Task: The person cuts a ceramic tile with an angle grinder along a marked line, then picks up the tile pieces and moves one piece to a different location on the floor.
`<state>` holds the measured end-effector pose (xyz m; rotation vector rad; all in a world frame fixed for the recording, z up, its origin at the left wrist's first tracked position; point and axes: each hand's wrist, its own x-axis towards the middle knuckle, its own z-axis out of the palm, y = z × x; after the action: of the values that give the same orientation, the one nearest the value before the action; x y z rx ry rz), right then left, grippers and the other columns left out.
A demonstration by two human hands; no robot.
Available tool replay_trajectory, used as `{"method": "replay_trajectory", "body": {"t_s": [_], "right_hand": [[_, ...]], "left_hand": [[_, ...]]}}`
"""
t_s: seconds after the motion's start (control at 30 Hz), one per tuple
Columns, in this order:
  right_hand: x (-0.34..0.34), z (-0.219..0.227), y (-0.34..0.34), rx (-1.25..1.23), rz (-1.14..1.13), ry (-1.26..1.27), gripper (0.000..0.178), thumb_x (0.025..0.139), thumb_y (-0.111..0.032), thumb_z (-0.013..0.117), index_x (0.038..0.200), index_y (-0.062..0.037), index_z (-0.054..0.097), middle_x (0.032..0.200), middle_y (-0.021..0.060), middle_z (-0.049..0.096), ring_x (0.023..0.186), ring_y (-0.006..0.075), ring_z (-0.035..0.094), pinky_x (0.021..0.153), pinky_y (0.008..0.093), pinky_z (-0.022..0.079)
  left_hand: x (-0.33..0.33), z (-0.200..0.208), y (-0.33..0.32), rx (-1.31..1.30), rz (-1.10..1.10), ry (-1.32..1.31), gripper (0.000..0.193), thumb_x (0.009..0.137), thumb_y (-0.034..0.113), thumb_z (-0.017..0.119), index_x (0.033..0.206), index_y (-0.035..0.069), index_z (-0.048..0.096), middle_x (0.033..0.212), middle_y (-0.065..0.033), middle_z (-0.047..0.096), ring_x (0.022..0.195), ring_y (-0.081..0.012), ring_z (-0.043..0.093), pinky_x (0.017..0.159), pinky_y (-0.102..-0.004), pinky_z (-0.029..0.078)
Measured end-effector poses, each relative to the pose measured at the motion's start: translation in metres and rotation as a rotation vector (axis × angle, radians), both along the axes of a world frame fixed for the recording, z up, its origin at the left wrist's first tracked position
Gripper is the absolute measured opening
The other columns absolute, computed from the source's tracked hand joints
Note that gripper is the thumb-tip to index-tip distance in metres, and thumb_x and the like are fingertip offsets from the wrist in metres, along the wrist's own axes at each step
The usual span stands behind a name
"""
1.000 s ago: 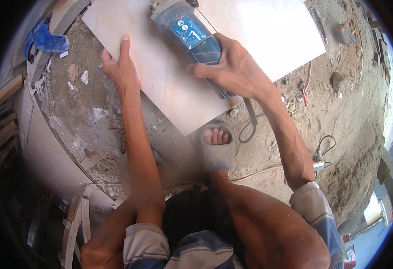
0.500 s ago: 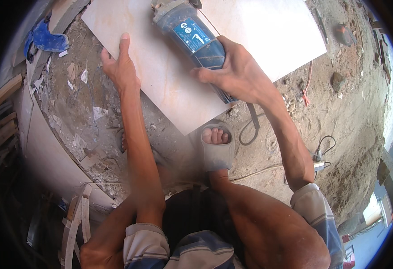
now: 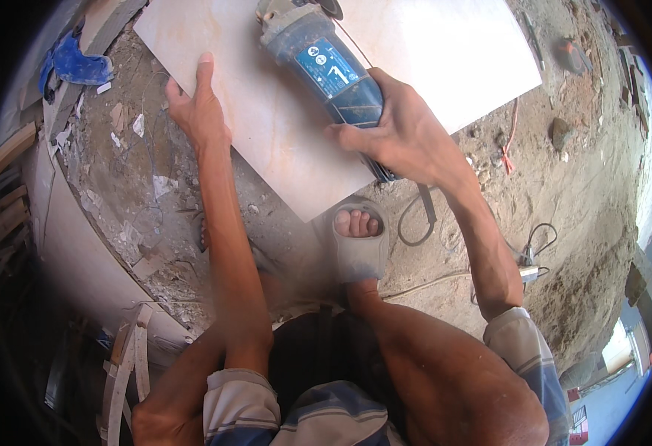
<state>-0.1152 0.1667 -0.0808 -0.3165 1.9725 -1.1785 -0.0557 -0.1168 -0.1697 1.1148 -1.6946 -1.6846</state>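
A large pale tile (image 3: 281, 160) with faint tan streaks lies at a slant in front of me, one corner pointing toward my foot. My left hand (image 3: 201, 111) grips its left edge, thumb on top and fingers at the rim, partly hidden underneath. Over the tile's middle, my right hand (image 3: 408, 134) is wrapped round the body of a blue, dusty angle grinder (image 3: 330, 70). The grinder's head and part of its dark disc (image 3: 331, 7) reach the top edge of the picture. Whether the disc touches the tile I cannot tell.
A black power cord (image 3: 428, 204) loops from the grinder beside my sandalled foot (image 3: 359, 238). Near my right forearm lies a plug with a socket strip (image 3: 528, 271). Rubble covers the dirt ground. A blue cloth (image 3: 81, 65) lies far left, an orange-handled tool (image 3: 575, 56) far right.
The angle grinder and my right hand have shifted slightly to the right and nearer to me. My left hand and the tile have hardly moved.
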Motion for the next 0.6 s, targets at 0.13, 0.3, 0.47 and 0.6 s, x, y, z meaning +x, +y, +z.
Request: {"method": "replay_trajectory", "body": {"t_s": [0.13, 0.3, 0.47, 0.6], "right_hand": [[-0.0029, -0.0056, -0.0039, -0.028, -0.006, 0.008, 0.081, 0.082, -0.039, 0.087, 0.136, 0.0173, 0.064, 0.108, 0.0311, 0.079, 0.098, 0.0377, 0.081, 0.091, 0.0445, 0.065], [-0.0040, -0.0097, -0.0053, -0.024, -0.007, 0.012, 0.083, 0.082, -0.040, 0.087, 0.137, 0.0173, 0.064, 0.108, 0.0309, 0.079, 0.098, 0.0375, 0.081, 0.091, 0.0443, 0.065], [-0.0034, -0.0088, -0.0038, -0.018, -0.003, 0.018, 0.083, 0.082, -0.040, 0.087, 0.138, 0.0172, 0.064, 0.109, 0.0307, 0.079, 0.098, 0.0381, 0.081, 0.091, 0.0446, 0.065], [-0.0022, -0.0031, -0.0036, 0.004, 0.003, -0.006, 0.081, 0.083, -0.040, 0.087, 0.137, 0.0165, 0.065, 0.108, 0.0300, 0.080, 0.098, 0.0378, 0.081, 0.091, 0.0448, 0.065]], "left_hand": [[0.0013, -0.0035, -0.0035, -0.001, -0.007, 0.021, 0.085, 0.097, 0.027, 0.094, 0.159, -0.011, 0.050, 0.145, -0.0242, 0.069, 0.124, -0.0305, 0.074, 0.104, -0.0409, 0.063], [0.0002, -0.0018, -0.0016, -0.005, 0.002, 0.009, 0.084, 0.096, 0.026, 0.094, 0.158, -0.011, 0.050, 0.145, -0.0233, 0.070, 0.125, -0.0301, 0.073, 0.105, -0.0406, 0.062], [0.0003, -0.0001, -0.0010, 0.003, -0.008, 0.011, 0.086, 0.096, 0.027, 0.095, 0.159, -0.011, 0.050, 0.145, -0.0230, 0.069, 0.126, -0.0296, 0.072, 0.105, -0.0407, 0.062], [0.0010, -0.0018, -0.0030, -0.014, -0.008, 0.012, 0.087, 0.096, 0.028, 0.094, 0.159, -0.011, 0.050, 0.145, -0.0231, 0.069, 0.126, -0.0296, 0.072, 0.105, -0.0408, 0.062]]}}
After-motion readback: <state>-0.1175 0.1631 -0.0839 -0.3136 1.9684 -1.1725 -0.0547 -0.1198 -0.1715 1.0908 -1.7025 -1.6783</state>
